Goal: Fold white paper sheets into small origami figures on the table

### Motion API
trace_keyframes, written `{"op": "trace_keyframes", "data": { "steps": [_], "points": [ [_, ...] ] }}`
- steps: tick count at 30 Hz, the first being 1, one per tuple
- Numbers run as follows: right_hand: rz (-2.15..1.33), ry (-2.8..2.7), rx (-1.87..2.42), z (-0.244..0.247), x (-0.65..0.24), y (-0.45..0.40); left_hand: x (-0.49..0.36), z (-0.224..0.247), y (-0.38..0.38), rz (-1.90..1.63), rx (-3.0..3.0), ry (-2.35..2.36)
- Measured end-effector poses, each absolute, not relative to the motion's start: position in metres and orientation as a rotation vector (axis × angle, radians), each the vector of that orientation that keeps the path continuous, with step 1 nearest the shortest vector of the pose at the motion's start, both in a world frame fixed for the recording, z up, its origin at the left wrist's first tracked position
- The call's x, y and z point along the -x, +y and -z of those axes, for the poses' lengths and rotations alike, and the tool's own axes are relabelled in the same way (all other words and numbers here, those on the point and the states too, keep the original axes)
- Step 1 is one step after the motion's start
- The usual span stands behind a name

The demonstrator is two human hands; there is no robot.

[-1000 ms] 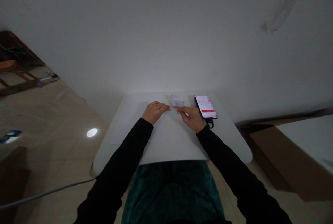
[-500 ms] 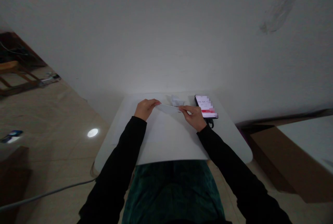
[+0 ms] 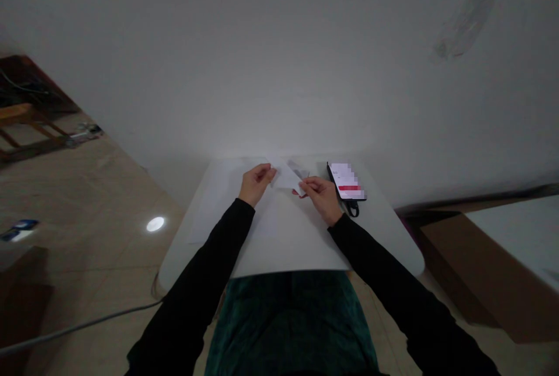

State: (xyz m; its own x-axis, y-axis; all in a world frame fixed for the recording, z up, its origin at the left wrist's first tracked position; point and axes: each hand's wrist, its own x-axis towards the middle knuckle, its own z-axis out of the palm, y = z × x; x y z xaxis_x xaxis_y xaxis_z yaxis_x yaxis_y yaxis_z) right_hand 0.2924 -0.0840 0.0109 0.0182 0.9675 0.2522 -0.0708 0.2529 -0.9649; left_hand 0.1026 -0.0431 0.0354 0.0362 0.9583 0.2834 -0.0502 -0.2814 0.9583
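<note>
From the head camera, the person's left hand [image 3: 257, 184] was closed narrowly on the left end of a folded piece of white paper [image 3: 286, 175], pinching it between thumb and fingers. The right hand [image 3: 322, 198] was also in a narrow grip and held the paper's right end, so the paper spanned the small gap between the two hands. It was lifted above the desk [image 3: 297, 248], near the far edge, at about twelve o'clock from the person's lap.

Just past the paper, at about one o'clock from the left hand, lay a crumpled pale grey scrap [image 3: 299, 173]. A small red mark [image 3: 297, 193] showed just beside the right fingers; it was too small to identify. At about two o'clock from the right hand, a smartphone [image 3: 347, 181] lay on the desk with its screen lit and blurred, and a black cable [image 3: 351, 208] looped from its near end. A large white sheet [image 3: 222, 213] lay flat at about nine o'clock from the hands.

Black sleeves [image 3: 205, 259] covered both arms, and a dark green garment [image 3: 288, 323] filled the six o'clock position. Beyond the desk's right side, at about four o'clock, stood a cardboard box [image 3: 458, 271], while a tiled floor [image 3: 87, 219] spread out at nine o'clock.
</note>
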Motion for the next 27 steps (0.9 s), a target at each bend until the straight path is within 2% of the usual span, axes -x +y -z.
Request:
{"op": "trace_keyframes", "data": {
  "steps": [8,16,24,27],
  "points": [
    [-1.173,-1.444,0.971,-0.009,-0.289,-0.088,-0.103,-0.037,-0.048,-1.477,-1.184,0.955],
    [-1.130,-1.452,0.977,-0.011,-0.289,-0.090,-0.094,-0.036,-0.042,-1.535,-0.953,0.966],
    [-1.324,-1.693,0.969,-0.006,-0.288,-0.091,-0.097,-0.035,-0.046,-1.479,-1.154,1.049],
    [-1.326,-1.623,0.976,-0.004,-0.285,-0.093,-0.098,-0.033,-0.044,-1.483,-1.320,1.084]
  ]
}}
